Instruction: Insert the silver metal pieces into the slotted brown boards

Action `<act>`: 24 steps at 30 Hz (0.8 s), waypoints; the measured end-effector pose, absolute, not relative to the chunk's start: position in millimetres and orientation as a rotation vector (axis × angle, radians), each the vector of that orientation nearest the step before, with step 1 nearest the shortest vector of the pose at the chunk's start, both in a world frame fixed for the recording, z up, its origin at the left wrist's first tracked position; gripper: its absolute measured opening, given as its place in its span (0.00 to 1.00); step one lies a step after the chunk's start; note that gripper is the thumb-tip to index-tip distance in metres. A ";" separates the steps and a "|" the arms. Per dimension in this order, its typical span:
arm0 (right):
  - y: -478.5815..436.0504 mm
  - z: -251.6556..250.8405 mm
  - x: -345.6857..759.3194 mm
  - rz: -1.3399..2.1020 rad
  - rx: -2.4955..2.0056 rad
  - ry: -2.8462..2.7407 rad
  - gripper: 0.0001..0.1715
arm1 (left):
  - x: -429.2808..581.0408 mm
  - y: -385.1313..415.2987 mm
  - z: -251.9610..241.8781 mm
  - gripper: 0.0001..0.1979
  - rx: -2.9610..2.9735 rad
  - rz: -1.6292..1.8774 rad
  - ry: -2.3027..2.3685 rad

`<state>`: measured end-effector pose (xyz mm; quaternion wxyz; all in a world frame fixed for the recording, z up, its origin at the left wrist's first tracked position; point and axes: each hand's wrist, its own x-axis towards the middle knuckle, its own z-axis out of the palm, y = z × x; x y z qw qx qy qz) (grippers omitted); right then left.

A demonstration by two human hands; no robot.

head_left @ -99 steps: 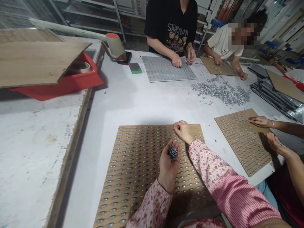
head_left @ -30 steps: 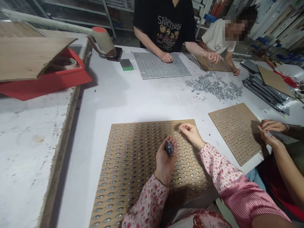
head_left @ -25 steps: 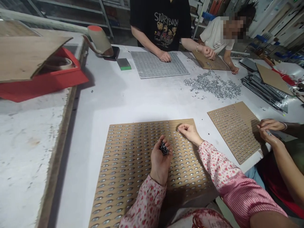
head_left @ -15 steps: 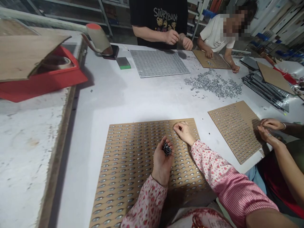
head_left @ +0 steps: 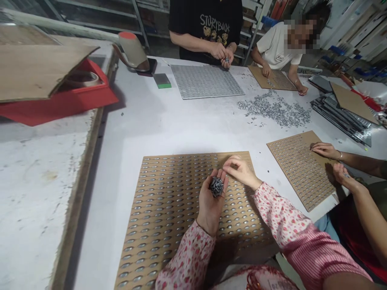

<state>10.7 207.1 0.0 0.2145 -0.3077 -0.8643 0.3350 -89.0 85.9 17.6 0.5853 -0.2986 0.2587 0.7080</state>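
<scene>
My left hand is cupped palm up and holds a small heap of short silver metal pieces. My right hand hangs just beside it, its fingertips drawn together close to the heap. Whether those fingers pinch a piece is too small to tell. Both hands are over a large brown perforated board with rows of lens-shaped holes, many of which show silver pieces.
A co-worker's hands rest on a smaller perforated board to my right. Beyond lie a loose pile of silver pieces, a grey filled board and a stack of metal sheets. A red box stands left.
My right hand has moved in beside the heap in my left hand. The person in the black shirt has lifted both hands off the grey board. The view has shifted slightly.
</scene>
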 end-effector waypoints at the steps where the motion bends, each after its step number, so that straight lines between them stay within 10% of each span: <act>1: 202.3 8.8 10.6 0.920 -0.752 -2.493 0.09 | -87.8 86.0 17.0 0.11 -0.677 1.659 0.601; 24: 244.9 -39.4 5.7 1.335 -1.123 -2.114 0.09 | -91.2 85.1 20.4 0.10 -0.793 1.566 0.568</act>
